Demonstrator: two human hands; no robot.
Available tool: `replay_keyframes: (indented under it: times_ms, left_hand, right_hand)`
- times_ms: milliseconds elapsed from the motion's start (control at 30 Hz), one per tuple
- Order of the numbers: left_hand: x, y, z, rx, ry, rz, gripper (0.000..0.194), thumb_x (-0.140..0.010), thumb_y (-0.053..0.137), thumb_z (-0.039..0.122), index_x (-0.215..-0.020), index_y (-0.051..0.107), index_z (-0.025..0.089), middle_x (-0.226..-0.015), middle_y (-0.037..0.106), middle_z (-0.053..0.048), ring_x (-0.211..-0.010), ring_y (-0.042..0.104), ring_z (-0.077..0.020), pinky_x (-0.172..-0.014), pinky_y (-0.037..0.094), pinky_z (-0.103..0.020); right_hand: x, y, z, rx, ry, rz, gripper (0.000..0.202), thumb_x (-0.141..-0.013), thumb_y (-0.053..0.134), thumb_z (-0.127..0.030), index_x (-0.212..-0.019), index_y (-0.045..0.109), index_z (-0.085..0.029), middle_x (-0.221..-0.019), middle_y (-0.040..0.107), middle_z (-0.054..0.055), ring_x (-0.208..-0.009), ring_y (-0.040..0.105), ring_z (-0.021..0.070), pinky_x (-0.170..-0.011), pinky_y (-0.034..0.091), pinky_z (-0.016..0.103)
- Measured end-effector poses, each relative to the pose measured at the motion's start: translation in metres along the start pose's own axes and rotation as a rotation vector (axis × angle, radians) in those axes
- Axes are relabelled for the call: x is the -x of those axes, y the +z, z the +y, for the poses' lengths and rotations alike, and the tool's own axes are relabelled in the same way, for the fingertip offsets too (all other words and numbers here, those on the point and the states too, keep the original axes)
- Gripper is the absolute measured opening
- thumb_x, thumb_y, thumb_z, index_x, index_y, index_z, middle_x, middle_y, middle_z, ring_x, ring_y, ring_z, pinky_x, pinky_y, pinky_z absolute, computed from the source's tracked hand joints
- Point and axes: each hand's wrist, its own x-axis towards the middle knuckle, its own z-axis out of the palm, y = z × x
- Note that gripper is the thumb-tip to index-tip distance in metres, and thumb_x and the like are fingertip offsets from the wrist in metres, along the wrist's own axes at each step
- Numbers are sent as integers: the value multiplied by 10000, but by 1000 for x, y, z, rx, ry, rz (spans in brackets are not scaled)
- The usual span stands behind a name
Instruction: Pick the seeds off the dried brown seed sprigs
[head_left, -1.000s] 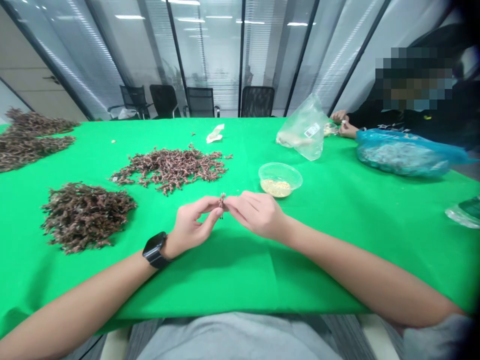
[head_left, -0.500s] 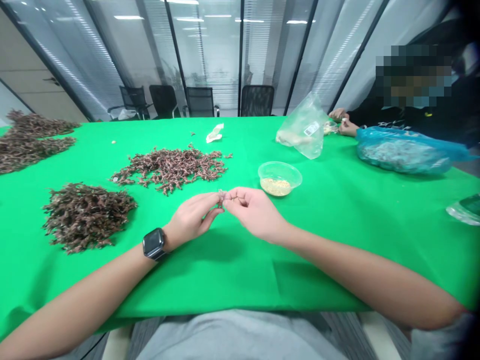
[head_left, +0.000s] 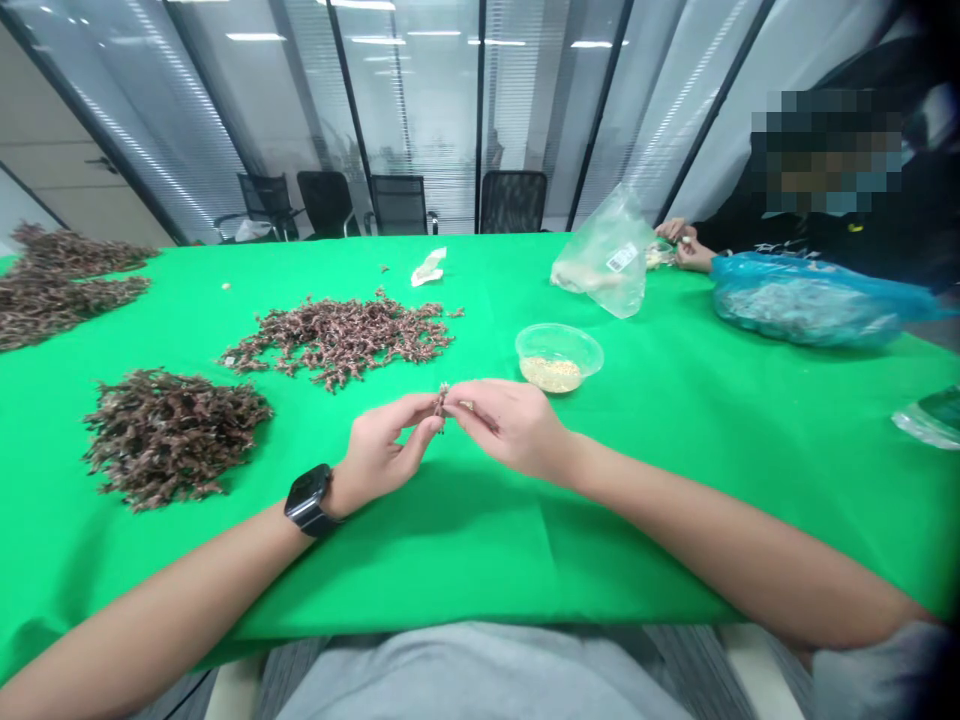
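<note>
My left hand (head_left: pixel 390 445), with a black watch on its wrist, pinches a small brown twig-like piece (head_left: pixel 441 405) upright between thumb and fingers. Against the same piece, my right hand (head_left: pixel 510 425) has its fingertips closed; whether they hold anything else is too small to tell. Behind the hands lies a loose pile of reddish-brown pieces (head_left: pixel 352 335). A denser, darker pile (head_left: pixel 176 435) is left of my left hand. Just beyond my right hand, a clear round bowl (head_left: pixel 559 345) contains pale yellow bits.
The green-covered table (head_left: pixel 645 500) also bears more brown piles (head_left: pixel 67 280) at far left, a crumpled white scrap (head_left: pixel 429 268), a clear plastic bag (head_left: pixel 607 260) and a blue bag (head_left: pixel 817 300). A person's hands (head_left: pixel 690 248) work at the back right.
My left hand has tilted slightly, its thumb and fingers more arched. The brown piece now stands more visibly upright between the fingertips. My right fingers have shifted a little around it.
</note>
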Motion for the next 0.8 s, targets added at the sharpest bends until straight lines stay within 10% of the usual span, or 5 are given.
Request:
replay_keyframes:
  times_ms: [233,433,800]
  left_hand:
    - [1,3,-10,-99,142,55,220,-952,599,271,-1133,665,165,-1046,773,-100,-913,753,-187,-834,592,-256]
    - [-4,-1,-18,-160,340,23,329,-921,636,187,-1248,610,173,-1129,753,-120,-1029,726,-206,-919,577,-299]
    - [1,0,7,69,-77,50,202,-952,591,322,-1048,681,168,-939,788,-62,-762,762,-155,-715,591,-200]
  right_hand:
    - [0,12,-18,-344,434,92,194,-937,576,-375,-911,596,-183,-575,369,-78,-509,331,88,-514,283,249]
    - [-13,1,-36,-1049,965,-139,315,-798,717,-409,-741,488,-201,-533,203,-127,-482,109,70,-434,118,233]
    - [0,2,-4,-94,159,34,197,-933,596,-411,-929,680,-232,-676,563,2,-644,501,151,-655,382,297]
